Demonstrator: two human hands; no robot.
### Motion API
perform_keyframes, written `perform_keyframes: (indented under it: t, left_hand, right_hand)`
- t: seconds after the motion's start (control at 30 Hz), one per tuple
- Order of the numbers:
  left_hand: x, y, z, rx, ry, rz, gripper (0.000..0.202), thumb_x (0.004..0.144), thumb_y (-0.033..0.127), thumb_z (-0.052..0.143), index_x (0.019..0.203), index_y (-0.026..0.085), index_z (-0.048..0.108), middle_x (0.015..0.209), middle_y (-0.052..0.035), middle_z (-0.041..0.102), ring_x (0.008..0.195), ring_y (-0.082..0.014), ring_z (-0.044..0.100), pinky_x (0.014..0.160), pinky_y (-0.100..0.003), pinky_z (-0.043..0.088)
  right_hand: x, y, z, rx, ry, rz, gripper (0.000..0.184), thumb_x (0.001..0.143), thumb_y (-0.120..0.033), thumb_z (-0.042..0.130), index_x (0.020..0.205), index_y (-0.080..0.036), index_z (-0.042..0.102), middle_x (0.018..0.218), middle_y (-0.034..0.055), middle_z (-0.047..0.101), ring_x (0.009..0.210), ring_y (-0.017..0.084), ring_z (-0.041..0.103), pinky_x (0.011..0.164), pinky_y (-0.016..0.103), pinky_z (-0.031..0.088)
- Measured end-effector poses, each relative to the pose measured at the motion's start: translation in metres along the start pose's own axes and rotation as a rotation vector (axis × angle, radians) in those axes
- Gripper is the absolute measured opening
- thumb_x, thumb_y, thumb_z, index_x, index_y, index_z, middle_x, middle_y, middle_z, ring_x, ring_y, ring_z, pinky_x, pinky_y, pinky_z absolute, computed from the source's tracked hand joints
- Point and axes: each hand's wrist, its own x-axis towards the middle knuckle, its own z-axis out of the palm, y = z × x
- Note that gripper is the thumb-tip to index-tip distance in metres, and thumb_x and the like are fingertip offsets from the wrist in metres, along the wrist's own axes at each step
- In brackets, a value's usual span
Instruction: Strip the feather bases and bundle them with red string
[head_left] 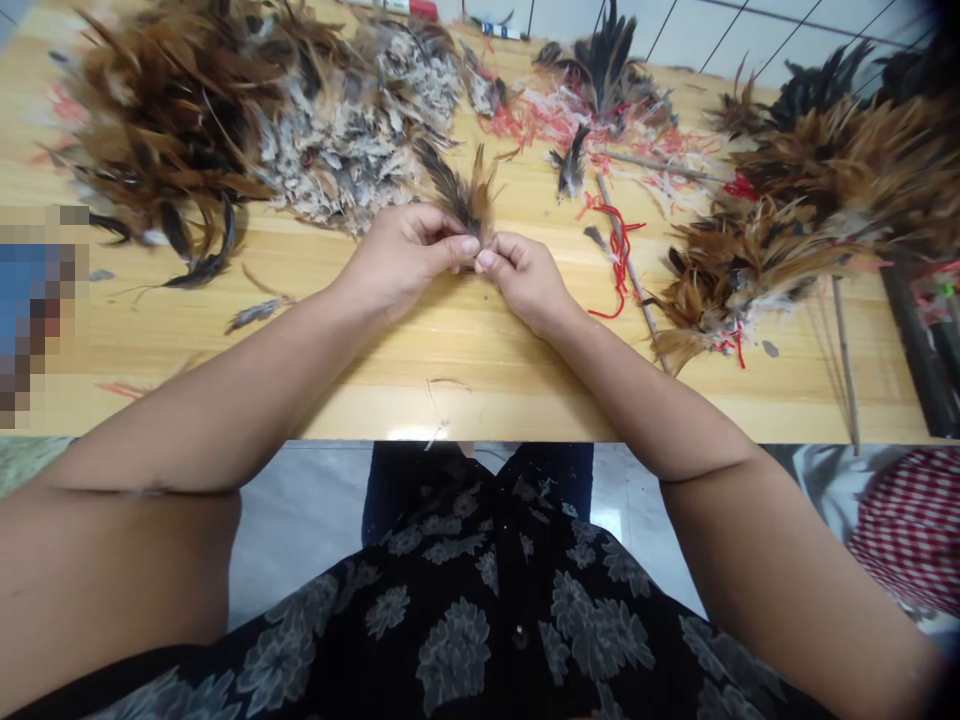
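Brown and black feathers (472,200) stand up in a small bunch between my hands, above the middle of the table. My left hand (412,245) is closed, thumb and fingers pinching the base of the bunch. Fingertips of my right hand (521,275) meet the left thumb at that same base, also in a pinch. The quill ends are hidden by the fingers. Just behind my left hand lies a pile of grey fluffy feathers (345,150). Red string (621,250) lies to the right of my right hand, beside a thin stick (637,280).
A big heap of brown feathers (172,100) covers the back left of the wooden table (390,385). Feather bundles (750,250) on sticks lie at the right, near a dark tray (919,350). Pink and white shredded strands (540,115) are scattered at the back.
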Motion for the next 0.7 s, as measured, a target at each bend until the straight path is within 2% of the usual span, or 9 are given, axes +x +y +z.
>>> perform_keyframes:
  t: [0.2,0.3,0.37,0.5,0.6,0.7]
  left_hand:
    - [0.002,-0.006,-0.005,-0.076,-0.018,-0.032,0.062,0.08,0.062,0.126,0.084,0.028,0.075,0.081,-0.0024,0.074,0.082,-0.0266,0.073,0.076,-0.041,0.057]
    - [0.001,-0.005,-0.008,-0.087,-0.023,-0.041,0.055,0.086,0.06,0.123,0.089,0.029,0.078,0.087,-0.002,0.079,0.09,-0.0281,0.077,0.082,-0.042,0.061]
    - [0.002,-0.005,-0.008,-0.06,-0.003,-0.015,0.053,0.087,0.061,0.121,0.088,0.029,0.079,0.089,-0.0005,0.082,0.088,-0.0259,0.074,0.084,-0.042,0.061]
    - [0.004,0.001,-0.01,0.068,-0.022,0.013,0.056,0.085,0.067,0.119,0.088,0.028,0.079,0.09,-0.0013,0.083,0.087,-0.0264,0.072,0.087,-0.044,0.063]
    - [0.006,0.009,-0.017,0.223,-0.059,0.07,0.05,0.095,0.067,0.11,0.1,0.027,0.082,0.1,-0.0027,0.084,0.098,-0.0285,0.074,0.097,-0.046,0.065]
    - [0.007,0.012,-0.025,0.486,-0.076,0.183,0.04,0.103,0.062,0.101,0.106,0.026,0.084,0.107,-0.0038,0.081,0.099,-0.0274,0.07,0.103,-0.048,0.064]
  right_hand:
    - [0.002,0.011,0.004,0.086,-0.01,-0.015,0.062,0.097,-0.079,0.098,0.089,-0.023,0.072,0.093,0.0022,0.076,0.091,0.017,0.063,0.083,0.03,0.055]
    - [0.003,0.015,0.003,0.112,-0.007,-0.007,0.064,0.093,-0.082,0.101,0.094,-0.023,0.075,0.09,0.0006,0.074,0.088,0.015,0.06,0.079,0.028,0.051]
    - [0.003,0.016,0.003,0.109,-0.003,0.004,0.066,0.092,-0.083,0.101,0.094,-0.022,0.076,0.086,-0.001,0.07,0.085,0.014,0.057,0.078,0.028,0.049]
    - [0.002,0.012,0.004,0.12,0.022,-0.001,0.069,0.094,-0.085,0.098,0.088,-0.022,0.069,0.083,-0.0016,0.065,0.087,0.015,0.06,0.082,0.027,0.054]
    - [0.001,0.006,0.002,0.157,0.074,-0.002,0.069,0.1,-0.084,0.093,0.086,-0.023,0.065,0.086,-0.0008,0.065,0.092,0.016,0.064,0.087,0.028,0.059]
    - [0.001,0.006,-0.004,0.17,0.15,0.033,0.064,0.106,-0.081,0.088,0.089,-0.024,0.064,0.084,-0.0017,0.06,0.088,0.015,0.063,0.081,0.026,0.058]
